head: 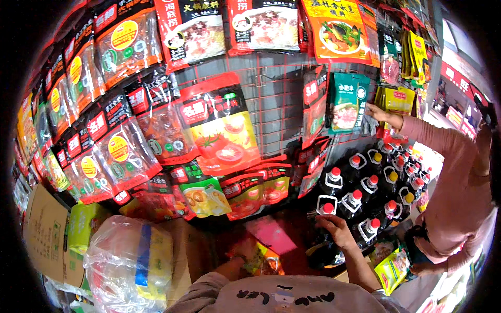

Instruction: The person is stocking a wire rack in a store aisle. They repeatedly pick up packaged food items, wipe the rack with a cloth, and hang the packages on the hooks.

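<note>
My left hand (245, 250) is low in the middle, blurred and in shadow. It is beside a colourful food packet (272, 260); whether it grips the packet is unclear. Just past it lies a bright pink flat piece (274, 234). My right hand (337, 230) has bent fingers at the near corner of a group of large dark-liquid bottles. It is right below a red-capped bottle (327, 208) with a white handle; I cannot tell if it holds anything. Ahead, a red and yellow tomato-picture seasoning pouch (223, 129) hangs on a wire grid rack (274, 98).
Many seasoning pouches (121, 152) cover the rack. Close on my right, another person's hand (377, 113) touches a teal pouch (347, 102); that person's other hand (424, 269) is at a yellow-green packet (392, 272). A plastic-wrapped bundle (125, 266) and cardboard box (45, 234) stand left.
</note>
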A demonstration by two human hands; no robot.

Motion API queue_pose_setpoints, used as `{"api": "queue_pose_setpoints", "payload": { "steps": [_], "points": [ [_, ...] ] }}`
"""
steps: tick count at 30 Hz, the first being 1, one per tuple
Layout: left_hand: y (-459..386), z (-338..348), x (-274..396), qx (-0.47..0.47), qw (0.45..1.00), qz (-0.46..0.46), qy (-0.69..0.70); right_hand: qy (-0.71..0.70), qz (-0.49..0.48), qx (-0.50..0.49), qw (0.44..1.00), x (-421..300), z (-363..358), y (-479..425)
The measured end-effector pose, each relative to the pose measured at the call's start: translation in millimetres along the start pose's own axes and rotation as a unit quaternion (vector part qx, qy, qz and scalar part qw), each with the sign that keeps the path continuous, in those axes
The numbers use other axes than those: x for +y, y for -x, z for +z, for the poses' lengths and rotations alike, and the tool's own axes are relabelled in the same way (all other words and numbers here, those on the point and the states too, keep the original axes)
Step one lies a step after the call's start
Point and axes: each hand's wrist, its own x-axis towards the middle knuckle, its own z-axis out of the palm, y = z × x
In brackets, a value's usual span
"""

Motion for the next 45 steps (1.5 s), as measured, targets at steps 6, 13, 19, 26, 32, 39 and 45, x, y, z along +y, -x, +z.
{"api": "queue_pose_setpoints", "payload": {
  "steps": [6,13,19,26,32,39,45],
  "points": [
    [-53,-24,18,0.059,0.985,0.116,0.113,0.024,0.017,0.017,0.999,18,-11,13],
    [-103,-271,238,0.359,0.805,0.39,0.265,0.009,0.011,0.061,0.998,19,-18,24],
    [-190,-367,299,0.261,0.811,0.294,0.433,-0.052,0.04,0.082,0.995,29,-19,38],
    [-206,-362,324,0.295,0.799,0.3,0.43,-0.034,0.043,0.137,0.989,46,-36,57],
    [-173,-381,339,0.27,0.799,0.255,0.474,-0.026,0.048,0.144,0.988,49,-39,55],
    [-172,-384,341,0.218,0.775,0.311,0.505,-0.048,0.035,0.125,0.99,48,-32,50],
    [-137,-350,331,0.178,0.804,0.333,0.459,-0.009,-0.019,0.141,0.99,52,-36,53]
  ]
}}
